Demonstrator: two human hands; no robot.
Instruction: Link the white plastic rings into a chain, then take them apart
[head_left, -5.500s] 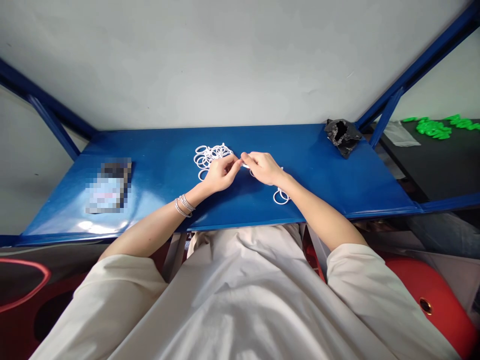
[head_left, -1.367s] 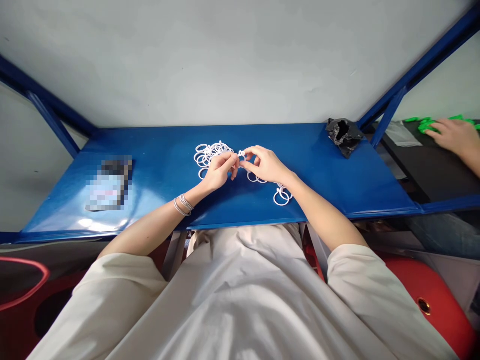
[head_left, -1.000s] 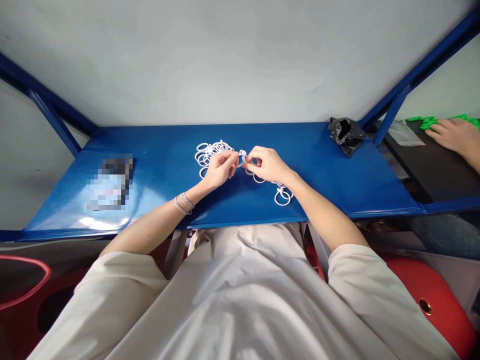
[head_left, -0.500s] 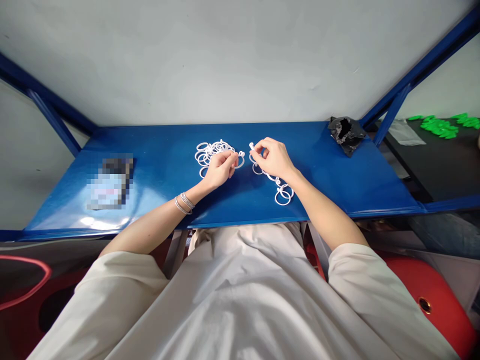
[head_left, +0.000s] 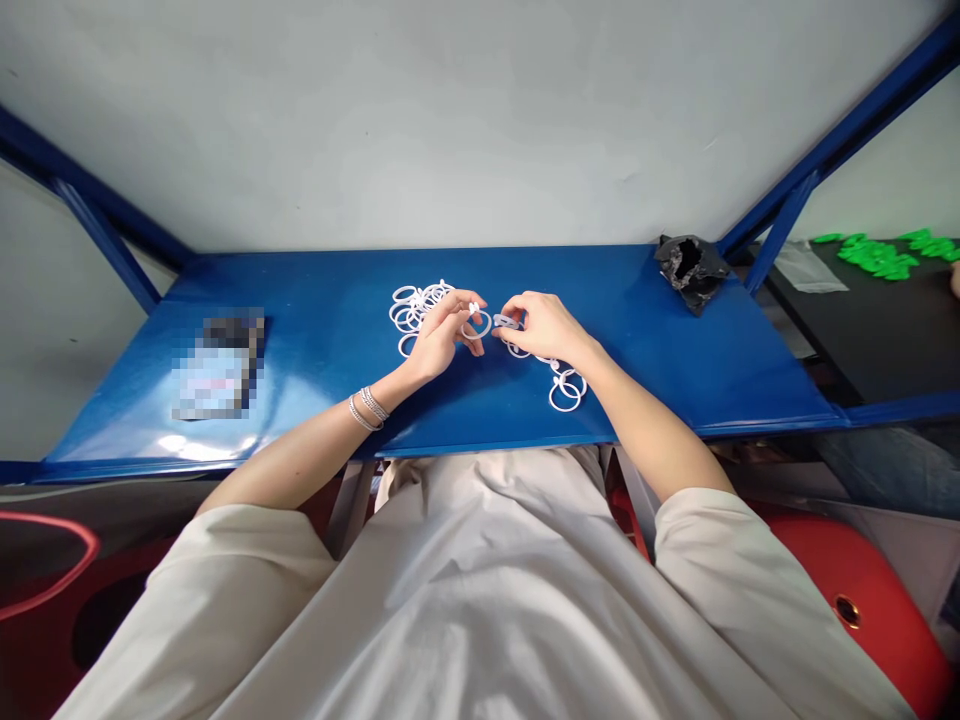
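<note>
My left hand (head_left: 442,335) pinches a single white ring (head_left: 477,324) just above the blue table (head_left: 315,340). Behind it lies a loose pile of white rings (head_left: 415,305). My right hand (head_left: 546,326) is closed on the end of a chain of linked white rings (head_left: 564,385), which trails across the table toward my right forearm. The end of the chain and the single ring are a few centimetres apart. Silver bracelets circle my left wrist.
A crumpled black bag (head_left: 688,268) sits at the table's back right corner. A blurred flat object (head_left: 216,368) lies at the left. Blue frame bars rise on both sides. Green parts (head_left: 885,254) lie on a dark neighbouring table at the right.
My hands parted half a second ago and have drawn closer again. My left fingers have spread a little around the ring. The other person's hand at the right has left the green parts.
</note>
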